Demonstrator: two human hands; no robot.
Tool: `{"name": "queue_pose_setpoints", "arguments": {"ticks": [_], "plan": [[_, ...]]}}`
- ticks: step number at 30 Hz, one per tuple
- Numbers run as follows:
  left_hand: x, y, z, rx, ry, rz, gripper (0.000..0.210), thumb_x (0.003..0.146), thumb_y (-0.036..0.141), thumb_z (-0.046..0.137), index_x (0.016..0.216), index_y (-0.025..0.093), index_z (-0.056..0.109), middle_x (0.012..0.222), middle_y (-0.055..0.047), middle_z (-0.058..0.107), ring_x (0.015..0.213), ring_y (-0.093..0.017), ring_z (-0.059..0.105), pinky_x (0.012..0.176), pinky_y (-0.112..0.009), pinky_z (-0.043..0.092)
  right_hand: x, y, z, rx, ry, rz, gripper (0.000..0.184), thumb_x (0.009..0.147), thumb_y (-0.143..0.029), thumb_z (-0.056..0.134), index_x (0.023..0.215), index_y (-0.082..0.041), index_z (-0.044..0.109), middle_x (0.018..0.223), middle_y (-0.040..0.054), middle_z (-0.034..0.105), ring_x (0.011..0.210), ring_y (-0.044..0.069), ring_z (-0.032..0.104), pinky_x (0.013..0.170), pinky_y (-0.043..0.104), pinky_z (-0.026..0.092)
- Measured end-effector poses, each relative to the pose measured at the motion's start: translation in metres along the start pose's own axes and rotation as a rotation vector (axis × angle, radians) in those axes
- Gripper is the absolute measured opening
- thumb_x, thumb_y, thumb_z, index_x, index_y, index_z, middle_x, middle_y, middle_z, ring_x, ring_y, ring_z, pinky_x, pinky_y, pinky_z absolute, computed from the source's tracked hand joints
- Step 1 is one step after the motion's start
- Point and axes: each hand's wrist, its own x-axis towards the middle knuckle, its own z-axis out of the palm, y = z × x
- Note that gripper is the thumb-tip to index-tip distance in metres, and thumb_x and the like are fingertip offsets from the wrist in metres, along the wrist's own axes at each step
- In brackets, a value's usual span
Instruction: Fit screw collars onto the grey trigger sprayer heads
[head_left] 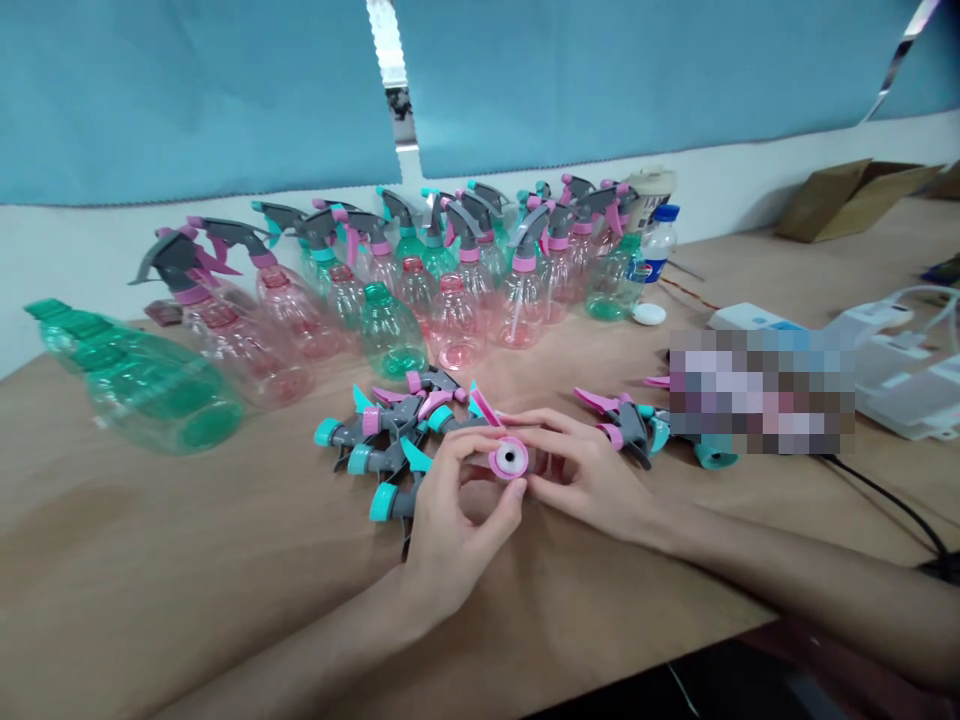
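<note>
Both my hands hold one spray trigger head (pixel 511 457), its pink collar and white inner ring turned toward me and its pink lever pointing up. My left hand (pixel 461 500) pinches the collar between thumb and fingers. From the other side, my right hand (pixel 589 475) has its fingers closed on the same head; much of the grey body is hidden. Just left of my left hand lies a pile of loose trigger heads (pixel 386 455) with grey bodies and turquoise or pink collars. More loose trigger heads (pixel 630 425) lie beyond my right hand.
Rows of pink and green bottles (pixel 394 335), many with trigger heads, stand along the wall. Green bottles (pixel 142 380) lie at the left. A Pepsi bottle (pixel 660 250), a white cap (pixel 649 314), a clear plastic container (pixel 907 370), a cable (pixel 892 495) and a cardboard box (pixel 847 205) are to the right.
</note>
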Motion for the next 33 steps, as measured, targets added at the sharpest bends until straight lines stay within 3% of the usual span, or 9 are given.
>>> {"name": "queue_pose_setpoints", "arguments": {"ticks": [4, 15, 19, 27, 33], "plan": [[0.001, 0.000, -0.001, 0.043, -0.006, -0.022, 0.021, 0.084, 0.018, 0.059, 0.103, 0.022, 0.051, 0.111, -0.007, 0.053, 0.108, -0.022, 0.055, 0.088, -0.039, 0.052, -0.001, 0.003, 0.000, -0.015, 0.031, -0.019, 0.038, 0.079, -0.013, 0.061, 0.113, -0.030, 0.064, 0.115, 0.0057, 0.056, 0.091, 0.018, 0.060, 0.064, 0.028, 0.055], [0.002, 0.002, 0.000, 0.173, -0.013, -0.036, 0.018, 0.087, 0.019, 0.054, 0.104, 0.023, 0.050, 0.109, -0.006, 0.050, 0.101, -0.020, 0.053, 0.075, -0.030, 0.052, 0.001, 0.010, 0.002, -0.055, 0.071, 0.034, 0.032, 0.079, -0.012, 0.062, 0.106, -0.028, 0.066, 0.088, 0.0018, 0.047, 0.072, 0.013, 0.051, 0.058, 0.026, 0.048], [0.001, 0.000, -0.002, 0.227, -0.073, -0.067, 0.019, 0.090, 0.021, 0.051, 0.109, 0.024, 0.049, 0.111, -0.006, 0.048, 0.103, -0.019, 0.051, 0.081, -0.033, 0.050, 0.002, 0.009, 0.000, -0.073, 0.095, 0.054, 0.029, 0.080, -0.013, 0.061, 0.106, -0.026, 0.066, 0.082, -0.0004, 0.045, 0.066, 0.011, 0.048, 0.059, 0.025, 0.045], [0.000, -0.002, 0.000, 0.459, -0.159, -0.085, 0.037, 0.090, 0.027, 0.050, 0.126, 0.030, 0.041, 0.119, -0.006, 0.041, 0.104, -0.021, 0.052, 0.082, -0.038, 0.051, 0.004, 0.011, -0.002, -0.095, 0.116, 0.093, 0.026, 0.081, -0.016, 0.061, 0.106, -0.022, 0.066, 0.075, -0.0019, 0.045, 0.063, 0.010, 0.047, 0.057, 0.023, 0.040], [-0.003, -0.003, 0.001, 0.631, -0.186, 0.005, 0.043, 0.087, 0.022, 0.050, 0.128, 0.025, 0.039, 0.118, -0.009, 0.042, 0.096, -0.021, 0.056, 0.078, -0.038, 0.053, 0.005, 0.020, -0.001, -0.114, 0.071, 0.082, 0.024, 0.080, -0.013, 0.061, 0.102, -0.020, 0.067, 0.069, -0.0038, 0.044, 0.059, 0.009, 0.044, 0.054, 0.022, 0.035]]}}
